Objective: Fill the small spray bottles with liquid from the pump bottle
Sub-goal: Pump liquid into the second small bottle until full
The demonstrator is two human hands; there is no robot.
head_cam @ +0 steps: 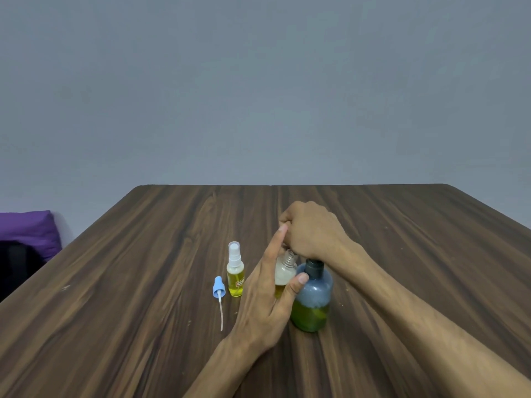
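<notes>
Head view, my notes. Grey wall (258, 81) fills the upper half. Dark wood-grain desk (143, 282) takes up the lower half. Purple cushion (27, 231) sits off the desk's left edge, something black below it.

Both forearms reach in from the bottom right, meeting mid-desk.

Pump bottle (313, 297): bluish, translucent, dark collar on top, green-yellow liquid in roughly its lower third. It stands upright, right of centre, just beside the open spray bottle.

Right hand (311, 229): fingers curled into a fist above the two bottles, just over the open neck. I cannot tell what it holds, if anything; whatever is inside the fist is hidden.

Left hand (270, 294): wrapped round the open spray bottle (286, 271), thumb on the near side, index finger stretched upward to touch the right hand. That bottle is upright, its threaded neck bare, some yellow liquid low down, pale and cloudy higher up.

Capped spray bottle (235, 271): upright just left of the left hand, apart from it, clear cap on, yellow liquid about halfway, small red label.

Blue sprayer head (218, 300): lying flat on the desk left of the capped bottle, thin dip tube pointing toward me.
</notes>
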